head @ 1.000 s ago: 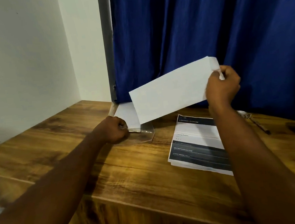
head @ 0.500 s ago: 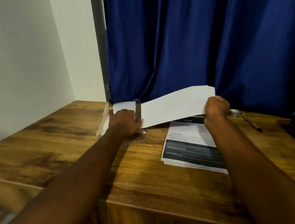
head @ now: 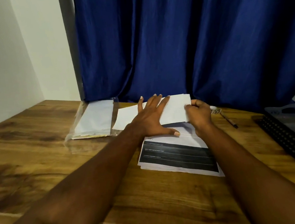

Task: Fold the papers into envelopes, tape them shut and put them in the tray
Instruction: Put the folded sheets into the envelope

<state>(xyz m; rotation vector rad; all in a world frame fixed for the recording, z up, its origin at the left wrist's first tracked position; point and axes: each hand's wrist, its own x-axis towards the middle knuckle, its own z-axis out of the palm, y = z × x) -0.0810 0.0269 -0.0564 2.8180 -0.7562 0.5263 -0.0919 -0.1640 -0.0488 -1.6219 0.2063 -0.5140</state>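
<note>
A folded white paper envelope point(head: 176, 108) lies flat at the back of the wooden table point(head: 37, 152), partly over a stack of printed papers point(head: 177, 156). My left hand point(head: 153, 118) presses flat on it with spread, straight fingers. My right hand point(head: 199, 115) pinches the envelope's right end with curled fingers. A clear plastic tray point(head: 75, 133) to the left holds white folded envelopes point(head: 96, 117).
A blue curtain point(head: 190, 42) hangs right behind the table. A pen point(head: 229, 121) and a small tape roll point(head: 215, 110) lie right of my right hand. A black keyboard point(head: 291, 143) runs along the right edge. White walls close off the left.
The envelope came down from the air and now lies flat on the table. My left hand left the tray and moved right onto the envelope with its fingers spread.
</note>
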